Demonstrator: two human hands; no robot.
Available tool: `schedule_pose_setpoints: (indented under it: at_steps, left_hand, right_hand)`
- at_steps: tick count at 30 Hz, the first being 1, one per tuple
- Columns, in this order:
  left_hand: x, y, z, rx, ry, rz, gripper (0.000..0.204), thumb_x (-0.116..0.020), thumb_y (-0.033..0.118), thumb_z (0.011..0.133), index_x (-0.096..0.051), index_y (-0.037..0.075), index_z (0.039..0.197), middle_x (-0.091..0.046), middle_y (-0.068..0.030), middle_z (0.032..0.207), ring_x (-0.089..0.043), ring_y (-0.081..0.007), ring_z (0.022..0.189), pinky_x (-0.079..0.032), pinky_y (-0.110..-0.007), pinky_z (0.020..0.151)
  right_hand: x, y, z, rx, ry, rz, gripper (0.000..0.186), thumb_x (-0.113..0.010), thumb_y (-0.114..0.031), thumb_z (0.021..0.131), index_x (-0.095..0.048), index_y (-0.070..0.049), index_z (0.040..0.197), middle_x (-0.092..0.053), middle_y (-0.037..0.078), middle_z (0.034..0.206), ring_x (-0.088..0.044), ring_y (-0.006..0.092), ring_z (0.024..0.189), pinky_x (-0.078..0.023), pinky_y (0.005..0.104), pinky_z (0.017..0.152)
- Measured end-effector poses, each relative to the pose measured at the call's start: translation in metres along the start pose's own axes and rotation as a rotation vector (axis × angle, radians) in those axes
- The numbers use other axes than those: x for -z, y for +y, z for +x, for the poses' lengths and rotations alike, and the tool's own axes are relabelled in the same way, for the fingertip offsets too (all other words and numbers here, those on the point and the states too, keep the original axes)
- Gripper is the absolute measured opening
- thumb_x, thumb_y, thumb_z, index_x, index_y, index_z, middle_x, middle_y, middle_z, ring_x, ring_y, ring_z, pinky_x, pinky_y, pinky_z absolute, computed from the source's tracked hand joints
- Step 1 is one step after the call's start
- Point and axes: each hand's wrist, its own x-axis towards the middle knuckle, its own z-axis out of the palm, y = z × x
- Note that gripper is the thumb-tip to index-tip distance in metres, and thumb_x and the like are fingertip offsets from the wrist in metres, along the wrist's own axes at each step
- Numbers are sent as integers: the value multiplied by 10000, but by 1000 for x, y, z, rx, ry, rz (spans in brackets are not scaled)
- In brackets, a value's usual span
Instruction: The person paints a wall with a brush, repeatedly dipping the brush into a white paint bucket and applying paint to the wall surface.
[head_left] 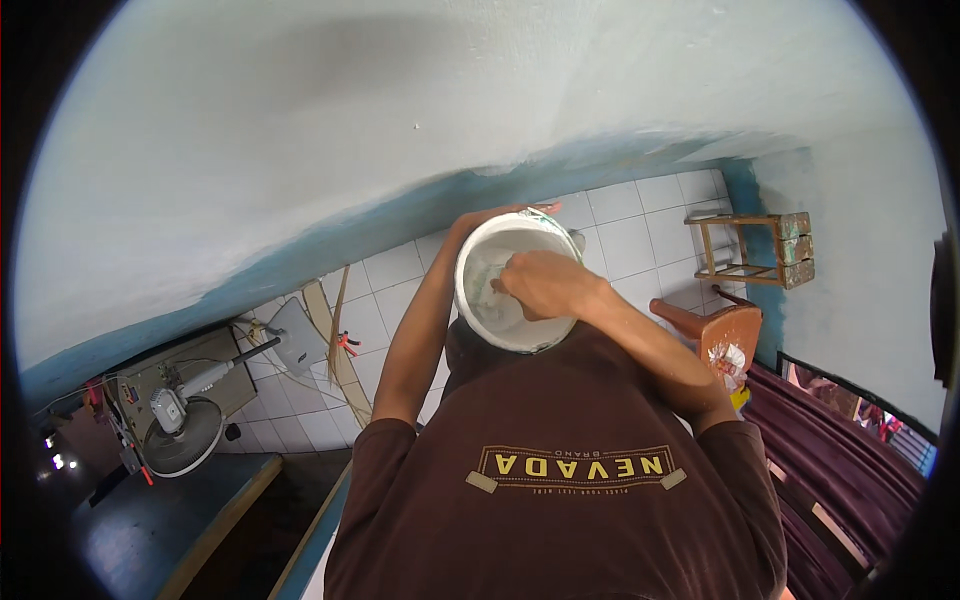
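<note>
A white plastic bucket [476, 318] is held up in front of my body, its open top facing me. My left hand [482, 216] reaches round the bucket's far side and supports it; its fingertips show past the rim, and the rest is hidden behind the bucket. My right hand [545, 284] is inside the bucket, with the fingers curled closed near its inner wall. Whatever they grip, if anything, I cannot make out. Greyish-white residue [490, 285] coats the inside of the bucket next to those fingers.
Ahead rises a white wall [300, 150] with a blue lower band. A pedestal fan [178, 425] stands at left near a dark blue surface [165, 520]. To the right are a wooden stool [795, 250], a brown plastic chair [725, 335] and a maroon curtain [830, 450]. White tiles [625, 240] cover the floor.
</note>
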Motion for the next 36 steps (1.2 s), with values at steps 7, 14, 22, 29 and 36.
schedule_pose_setpoints:
  at_steps: [7, 14, 22, 29, 36]
  left_hand:
    - [-74, 41, -50, -386, 76, 224, 382, -615, 140, 1001, -643, 94, 1379, -680, -52, 1332, -634, -104, 1136, -483, -287, 1034]
    - [16, -6, -12, -131, -320, -450, 398, -595, 307, 1038, -635, 89, 1368, -728, -73, 1096, -696, -128, 913, -579, -323, 907]
    - [-48, 19, -48, -261, 191, -514, 366, -546, 477, 1040, -678, 136, 1047, -731, -26, 874, -706, -159, 735, -588, -340, 654]
    - [-95, 22, -57, -212, 86, -602, 368, -554, 510, 1026, -662, 159, 994, -724, -23, 856, -701, -170, 718, -572, -338, 625]
    - [-108, -2, -66, -157, 338, -669, 357, -532, 511, 1035, -627, 171, 984, -698, -4, 843, -687, -173, 723, -560, -365, 645]
  right_hand:
    - [34, 38, -35, 20, 53, 396, 371, -640, -44, 845, -730, -41, 1205, -690, 241, 767, -680, 354, 724, -529, 440, 692]
    - [34, 71, -108, 92, 139, 1140, 281, -621, -215, 1004, -682, 44, 1094, -622, 68, 694, -542, 127, 570, -400, 296, 532]
    - [-41, 165, -110, 77, 629, 1619, 285, -627, -289, 1018, -643, -6, 1050, -569, 11, 726, -467, 74, 553, -360, 245, 504]
    - [-135, 256, 3, -567, 723, 1357, 283, -590, -281, 1027, -643, -19, 930, -545, 2, 703, -512, 88, 613, -402, 248, 550]
    - [-41, 174, 15, -507, 1289, 1014, 310, -615, -220, 1003, -590, 34, 828, -518, 40, 612, -436, 119, 565, -383, 351, 527]
